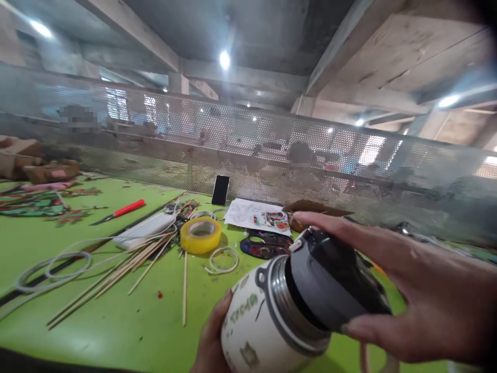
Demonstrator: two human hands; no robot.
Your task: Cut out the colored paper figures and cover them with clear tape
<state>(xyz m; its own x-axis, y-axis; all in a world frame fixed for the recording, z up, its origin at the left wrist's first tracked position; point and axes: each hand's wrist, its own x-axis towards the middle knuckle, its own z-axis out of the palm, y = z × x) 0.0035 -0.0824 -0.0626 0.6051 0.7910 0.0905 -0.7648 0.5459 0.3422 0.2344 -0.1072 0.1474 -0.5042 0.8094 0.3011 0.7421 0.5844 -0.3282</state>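
Observation:
My left hand [213, 336] is wrapped round a white thermos bottle [258, 318] with green lettering, tilted at the bottom of the view. The fingers on its far side are hidden. My right hand [419, 290] grips the black and grey bottle lid [330, 280] between thumb and fingers. The lid sits askew at the bottle's mouth, and the steel neck [287, 295] shows with a dark gap under the lid. Beyond the bottle lie a dark patterned flat piece [264, 244] and a small white coil [224, 260].
On the green table [104, 331] lie a yellow tape roll [190, 242], thin wooden sticks [120, 269], a white power strip [143, 230] and a red-handled knife [128, 208]. A phone [220, 190] leans against the perforated metal screen [240, 140]. Cardboard boxes [19, 158] stand at far left.

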